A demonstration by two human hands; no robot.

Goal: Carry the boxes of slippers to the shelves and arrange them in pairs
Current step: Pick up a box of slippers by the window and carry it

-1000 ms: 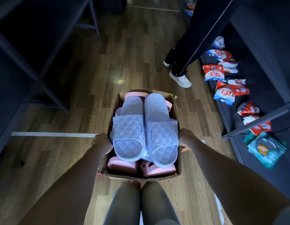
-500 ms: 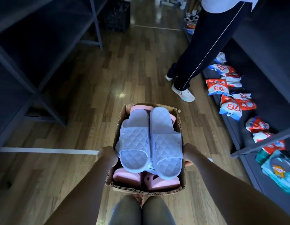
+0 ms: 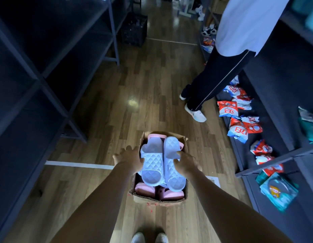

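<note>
An open cardboard box (image 3: 159,199) sits on the wooden floor in front of my feet. On top lie two pale lilac quilted slippers, the left slipper (image 3: 151,165) and the right slipper (image 3: 171,149), side by side over pink slippers (image 3: 145,189). My left hand (image 3: 130,158) hovers with fingers spread over the box's left edge, beside the left slipper. My right hand (image 3: 186,163) is spread over the right slipper, fingertips touching its strap. Neither hand grips the box.
Dark metal shelving (image 3: 38,76) lines the left side of the aisle. Another shelf unit (image 3: 275,160) on the right holds red and blue packets (image 3: 240,127). A person (image 3: 213,81) stands ahead on the right. A black crate (image 3: 134,30) stands at the far end.
The box, carried at its sides before, is now lower and on the floor. Both hands have let go of its sides and moved over the top slippers.
</note>
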